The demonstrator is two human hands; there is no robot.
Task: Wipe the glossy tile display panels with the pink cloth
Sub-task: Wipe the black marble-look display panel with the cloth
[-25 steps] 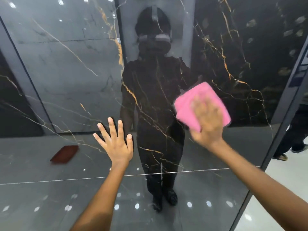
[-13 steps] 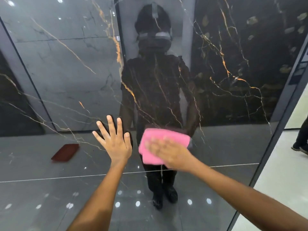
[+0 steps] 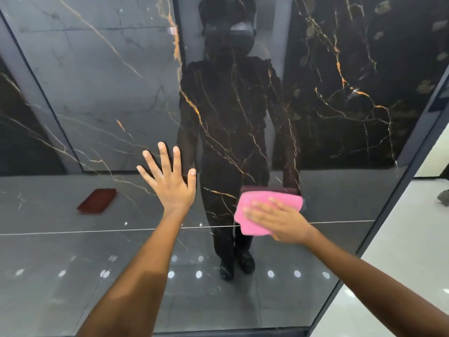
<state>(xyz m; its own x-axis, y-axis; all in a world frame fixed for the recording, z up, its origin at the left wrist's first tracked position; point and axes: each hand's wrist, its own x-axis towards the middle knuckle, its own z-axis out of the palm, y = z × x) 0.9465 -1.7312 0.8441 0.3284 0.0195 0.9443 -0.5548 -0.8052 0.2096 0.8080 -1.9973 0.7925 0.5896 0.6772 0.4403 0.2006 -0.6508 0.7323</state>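
Pink cloth (image 3: 257, 215) sits flat on the glossy tile panel (image 3: 97, 69), low and right of centre, straddling the thin horizontal line across the tile. Your right hand (image 3: 279, 221) presses it with fingers straight and spread, pointing left. No curl, no pinch, so that grip is released and flat, palm pinning the cloth to the surface.

Your left hand (image 3: 170, 181) is planted on the same panel, left of the cloth and slightly higher, fingers fanned upward, holding nothing. Looks like a brace. Clear gap between the two hands.

Key relation: the cloth's long axis runs left-right, and it lies under and just left of your right palm, so the right hand is the working one. Unwiped-looking area spreads up, left and down from it; I'd judge the next stroke goes sideways or downward along that axis. Going left runs toward your braced left hand, so watch that.

Dark frame edge (image 3: 379, 215) borders the panel on the right, white floor (image 3: 401, 263) beyond. Red-brown flat object (image 3: 97, 199) shows at left, probably a reflection, can't tell.
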